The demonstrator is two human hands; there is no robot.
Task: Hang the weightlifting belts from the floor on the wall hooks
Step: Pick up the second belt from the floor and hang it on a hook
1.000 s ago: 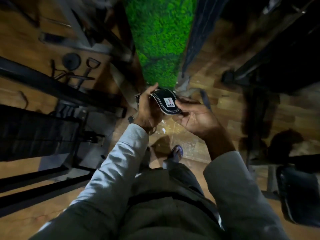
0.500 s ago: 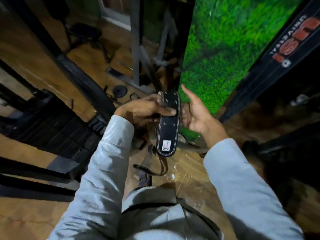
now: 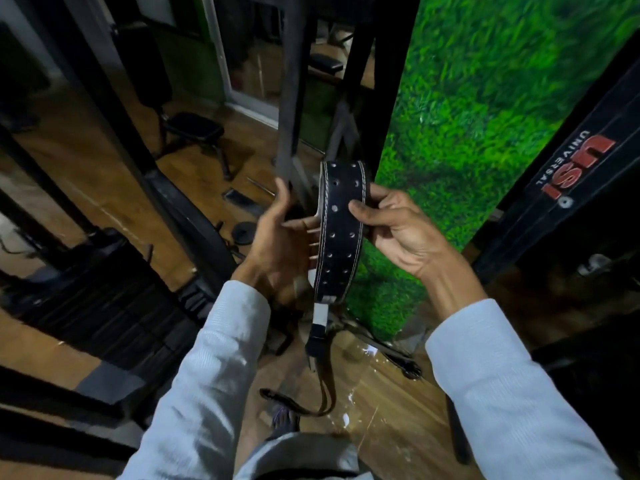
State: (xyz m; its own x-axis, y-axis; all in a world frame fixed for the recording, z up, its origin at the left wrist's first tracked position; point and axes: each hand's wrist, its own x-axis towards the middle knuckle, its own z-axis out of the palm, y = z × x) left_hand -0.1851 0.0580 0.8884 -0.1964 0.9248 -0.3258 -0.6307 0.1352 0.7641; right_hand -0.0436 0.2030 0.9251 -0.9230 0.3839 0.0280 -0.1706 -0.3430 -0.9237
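Note:
A black weightlifting belt [image 3: 341,233] with white stitching and rows of punched holes hangs upright in front of me. Its lower end dangles down to a buckle and thin strap near the floor. My right hand [image 3: 398,230] pinches the belt's upper part, thumb across the front and fingers behind. My left hand [image 3: 280,237] is spread beside the belt's left edge, palm facing it, fingers straight; its fingertips reach behind the belt. I see no wall hooks in this view.
A green artificial-grass wall panel [image 3: 485,116] rises just behind the belt. A black machine upright marked USI Universal [image 3: 568,168] stands at the right. Dark machine frames [image 3: 166,188] and a bench [image 3: 194,129] fill the left. A small weight plate [image 3: 246,232] lies on the wooden floor.
The belt passed from my left hand to my right hand. My left hand let go and spread beside it. The view tilted up, and the belt now hangs longer.

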